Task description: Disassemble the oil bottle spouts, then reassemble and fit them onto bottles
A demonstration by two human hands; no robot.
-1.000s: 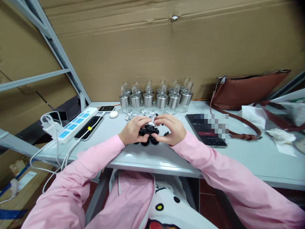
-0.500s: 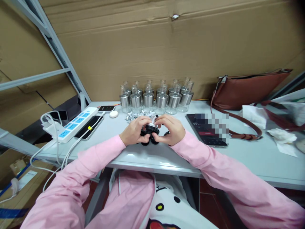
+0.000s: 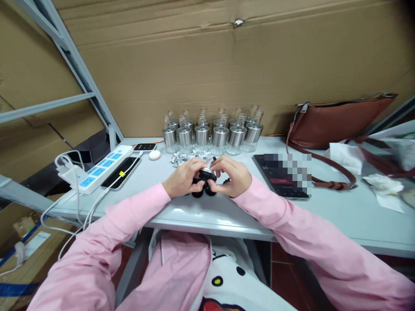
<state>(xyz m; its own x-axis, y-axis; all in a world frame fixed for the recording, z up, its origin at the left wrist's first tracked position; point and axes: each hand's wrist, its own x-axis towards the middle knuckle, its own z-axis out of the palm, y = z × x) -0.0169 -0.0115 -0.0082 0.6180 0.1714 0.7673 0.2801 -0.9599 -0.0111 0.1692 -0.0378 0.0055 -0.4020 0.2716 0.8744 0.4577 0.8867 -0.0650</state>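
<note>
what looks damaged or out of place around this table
The cardboard panel behind the glass bottles has a small ragged opening high up, a pale gap that looks torn. Crumpled white tissue lies to the right on the table, near the brown handbag, looking like discarded litter. I see no spill.

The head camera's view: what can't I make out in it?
In the head view:
Held piece: partly hidden by left hand and right hand.
Small grey parts: too small to identify.
Back bottles: lower parts behind front bottles.
Dark device: display partly pixelated.
Round thing: cut off by right edge.
</note>
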